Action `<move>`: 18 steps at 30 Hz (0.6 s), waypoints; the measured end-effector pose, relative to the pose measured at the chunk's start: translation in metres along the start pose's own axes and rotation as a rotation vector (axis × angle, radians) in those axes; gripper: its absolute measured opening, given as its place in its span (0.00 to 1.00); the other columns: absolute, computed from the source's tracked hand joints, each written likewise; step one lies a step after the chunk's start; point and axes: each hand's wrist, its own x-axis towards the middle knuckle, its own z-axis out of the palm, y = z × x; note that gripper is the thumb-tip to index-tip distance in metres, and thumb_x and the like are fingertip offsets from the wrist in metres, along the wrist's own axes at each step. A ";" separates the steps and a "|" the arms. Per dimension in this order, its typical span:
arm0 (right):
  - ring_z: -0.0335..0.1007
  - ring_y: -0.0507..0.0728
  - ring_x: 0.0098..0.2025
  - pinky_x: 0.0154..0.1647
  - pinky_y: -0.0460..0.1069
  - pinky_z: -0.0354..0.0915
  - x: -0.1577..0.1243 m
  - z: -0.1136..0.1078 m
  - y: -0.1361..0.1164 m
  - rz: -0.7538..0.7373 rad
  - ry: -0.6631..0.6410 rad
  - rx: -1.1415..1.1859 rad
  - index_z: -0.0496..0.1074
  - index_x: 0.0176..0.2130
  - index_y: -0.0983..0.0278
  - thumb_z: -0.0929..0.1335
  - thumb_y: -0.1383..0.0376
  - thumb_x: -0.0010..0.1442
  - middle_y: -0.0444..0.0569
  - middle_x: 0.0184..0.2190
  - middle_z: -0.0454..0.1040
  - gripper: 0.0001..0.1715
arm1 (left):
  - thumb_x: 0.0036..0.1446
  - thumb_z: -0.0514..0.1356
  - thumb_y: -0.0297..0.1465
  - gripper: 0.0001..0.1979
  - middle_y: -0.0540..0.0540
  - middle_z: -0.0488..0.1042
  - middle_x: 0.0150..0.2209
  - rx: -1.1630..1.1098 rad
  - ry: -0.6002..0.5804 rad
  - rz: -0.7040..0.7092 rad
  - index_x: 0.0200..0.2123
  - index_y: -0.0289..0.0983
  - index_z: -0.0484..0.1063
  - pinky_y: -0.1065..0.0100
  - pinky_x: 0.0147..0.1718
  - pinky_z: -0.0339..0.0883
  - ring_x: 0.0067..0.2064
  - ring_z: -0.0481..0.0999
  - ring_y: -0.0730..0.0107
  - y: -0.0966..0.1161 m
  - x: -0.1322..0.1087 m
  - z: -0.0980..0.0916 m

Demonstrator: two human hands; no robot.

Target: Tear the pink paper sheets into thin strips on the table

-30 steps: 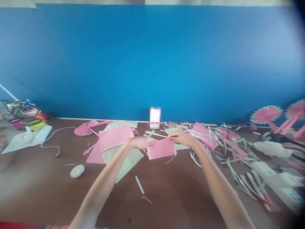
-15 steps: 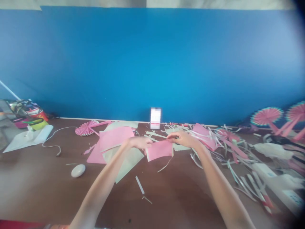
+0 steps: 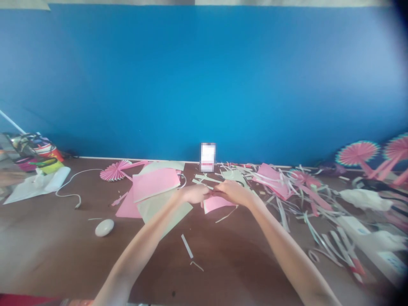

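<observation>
A small sheet of pink paper (image 3: pixel 218 205) with a pale edge lies under my two hands at the middle of the table. My left hand (image 3: pixel 197 194) is closed at the paper's far left corner, fingers bent inward. Close against it, my right hand (image 3: pixel 232 192) pinches the far edge from the other side. The fingertips nearly meet and hide the paper's upper part. Left of my hands rest larger pink sheets (image 3: pixel 156 183) over a pale green sheet (image 3: pixel 165 212).
Paper strips and scraps cover the right side, near a power strip (image 3: pixel 353 225). Pink paper fans (image 3: pixel 358 154) stand at the far right; another fan (image 3: pixel 115 171) lies left. A white mouse-like object (image 3: pixel 104 228) is at left. A blurred arm (image 3: pixel 11 178) shows at the left edge.
My hands have come closer together along the paper's far edge, the left moving right and the right moving slightly left. Less pink paper shows. A blurred arm has come further in at the left edge.
</observation>
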 end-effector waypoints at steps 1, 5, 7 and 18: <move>0.68 0.57 0.32 0.31 0.49 0.55 0.000 0.000 0.001 0.001 0.000 0.006 0.73 0.34 0.61 0.55 0.50 0.65 0.51 0.31 0.75 0.27 | 0.63 0.43 0.41 0.20 0.44 0.74 0.31 0.002 -0.007 0.012 0.36 0.36 0.69 0.69 0.31 0.60 0.33 0.72 0.65 -0.001 0.000 0.000; 0.65 0.55 0.29 0.28 0.48 0.53 -0.001 -0.001 0.010 0.012 -0.011 0.022 0.72 0.35 0.59 0.54 0.50 0.65 0.48 0.29 0.74 0.26 | 0.63 0.42 0.42 0.19 0.46 0.72 0.29 0.007 -0.026 0.004 0.36 0.37 0.67 0.70 0.27 0.59 0.29 0.70 0.68 -0.008 -0.002 -0.002; 0.63 0.54 0.26 0.27 0.47 0.51 -0.002 -0.002 0.015 0.040 -0.013 0.016 0.72 0.35 0.60 0.55 0.50 0.65 0.47 0.27 0.72 0.26 | 0.62 0.43 0.43 0.19 0.46 0.71 0.27 0.024 -0.032 -0.038 0.33 0.36 0.66 0.69 0.26 0.59 0.27 0.68 0.68 -0.010 -0.005 -0.006; 0.63 0.53 0.29 0.28 0.47 0.51 -0.007 -0.010 0.027 0.087 -0.029 0.104 0.71 0.33 0.60 0.54 0.51 0.66 0.46 0.29 0.73 0.25 | 0.61 0.45 0.41 0.17 0.46 0.73 0.34 -0.042 -0.135 -0.039 0.33 0.37 0.67 0.70 0.30 0.62 0.32 0.71 0.67 -0.016 -0.021 -0.022</move>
